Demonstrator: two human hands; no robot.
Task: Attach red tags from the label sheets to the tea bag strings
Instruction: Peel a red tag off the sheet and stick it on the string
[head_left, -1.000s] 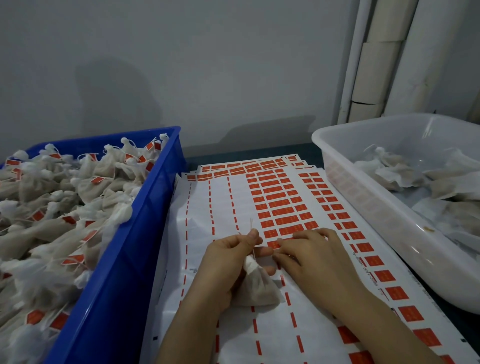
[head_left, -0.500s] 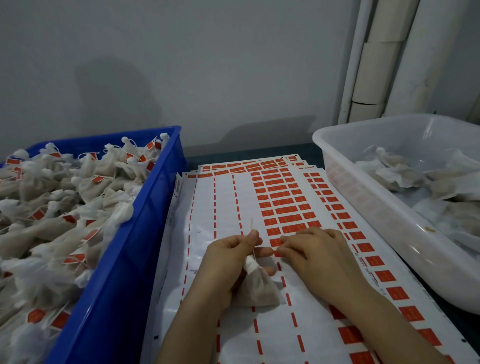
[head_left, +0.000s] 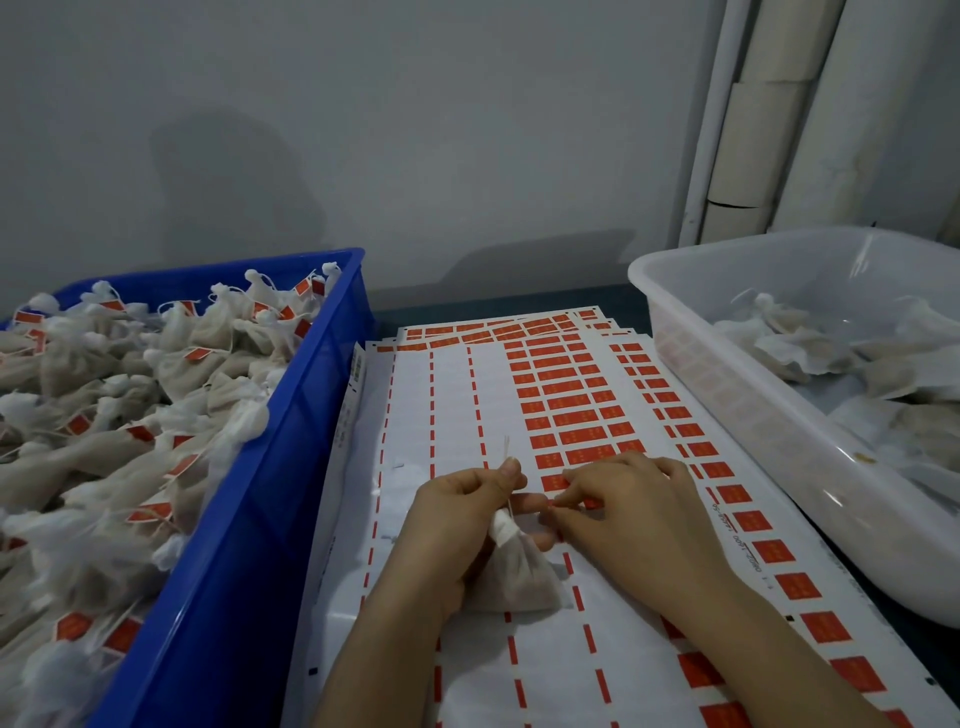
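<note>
A stack of white label sheets (head_left: 457, 395) with rows of red tags (head_left: 571, 402) lies between two bins. My left hand (head_left: 462, 519) holds a small white tea bag (head_left: 514, 577) over the sheet and pinches its thin string (head_left: 506, 452) upright between thumb and forefinger. My right hand (head_left: 634, 514) lies on the sheet beside it, fingertips curled onto a red tag at the edge of the red rows, close to the left thumb. Whether that tag is lifted off the sheet is hidden by the fingers.
A blue crate (head_left: 291, 467) at the left is heaped with tea bags that carry red tags. A translucent white tub (head_left: 727, 395) at the right holds untagged tea bags. A grey wall stands behind, with white pipes (head_left: 753, 130) at the right.
Both hands stay nearly in place. The right fingertips have worked slightly at the red tag, and the left hand keeps its pinch on the string.
</note>
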